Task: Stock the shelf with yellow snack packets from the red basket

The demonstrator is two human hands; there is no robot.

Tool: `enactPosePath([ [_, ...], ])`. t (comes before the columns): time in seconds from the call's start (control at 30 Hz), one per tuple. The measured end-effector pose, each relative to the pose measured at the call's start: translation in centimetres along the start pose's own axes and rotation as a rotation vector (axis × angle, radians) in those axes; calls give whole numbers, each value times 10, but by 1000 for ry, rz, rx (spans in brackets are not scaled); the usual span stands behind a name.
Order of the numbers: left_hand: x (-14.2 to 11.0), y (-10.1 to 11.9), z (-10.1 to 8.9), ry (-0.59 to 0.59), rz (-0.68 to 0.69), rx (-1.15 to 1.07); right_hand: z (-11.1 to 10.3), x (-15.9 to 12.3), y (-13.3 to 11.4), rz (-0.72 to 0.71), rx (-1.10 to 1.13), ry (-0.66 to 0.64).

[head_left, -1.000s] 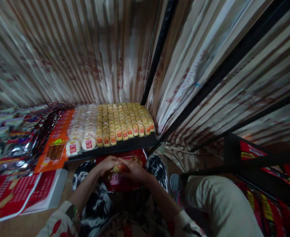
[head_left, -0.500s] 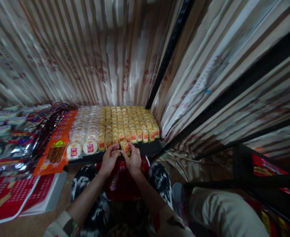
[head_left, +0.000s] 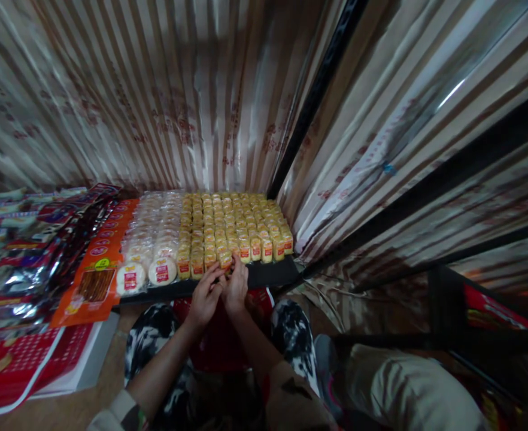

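My left hand [head_left: 205, 297] and my right hand [head_left: 236, 288] meet at the front edge of a dark shelf. Between their fingertips is a small yellow wrapped snack packet [head_left: 224, 258] with a red label, standing at the front end of a row. My fingers are curled and closed around its lower part, which they partly hide. Behind and to both sides stand tight rows of the same yellow packets [head_left: 255, 246]. Left of these are rows of round white wrapped crackers [head_left: 162, 271] with red labels.
An orange snack bag [head_left: 91, 287] and dark shiny packets [head_left: 35, 269] lie farther left. Below is a red basket [head_left: 221, 344] between my knees, and another red basket [head_left: 19, 359] at lower left. A black post [head_left: 309, 108] rises at the shelf corner. Another person's leg [head_left: 407, 383] is at right.
Both hands have moved slightly left, and the yellow packet has gone from in front of the rows to the front end of one row. The view has shifted a little.
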State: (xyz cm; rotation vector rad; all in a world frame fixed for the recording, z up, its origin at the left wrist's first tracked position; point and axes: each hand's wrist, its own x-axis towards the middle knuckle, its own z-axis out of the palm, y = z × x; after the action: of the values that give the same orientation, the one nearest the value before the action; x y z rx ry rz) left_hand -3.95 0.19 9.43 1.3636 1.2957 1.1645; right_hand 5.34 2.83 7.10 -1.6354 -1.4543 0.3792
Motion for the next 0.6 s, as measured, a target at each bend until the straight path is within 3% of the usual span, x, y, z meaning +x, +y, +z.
enactPosePath([
  [0.13,-2,-5,0,-9,46,19,1,-5,4,-54,49,-8],
  [0.37,-7,-9,3,23,104,87,-2,-13,4,48,269,11],
  [0.6,-9,-10,5,33,176,213,-1,-10,5,89,269,19],
])
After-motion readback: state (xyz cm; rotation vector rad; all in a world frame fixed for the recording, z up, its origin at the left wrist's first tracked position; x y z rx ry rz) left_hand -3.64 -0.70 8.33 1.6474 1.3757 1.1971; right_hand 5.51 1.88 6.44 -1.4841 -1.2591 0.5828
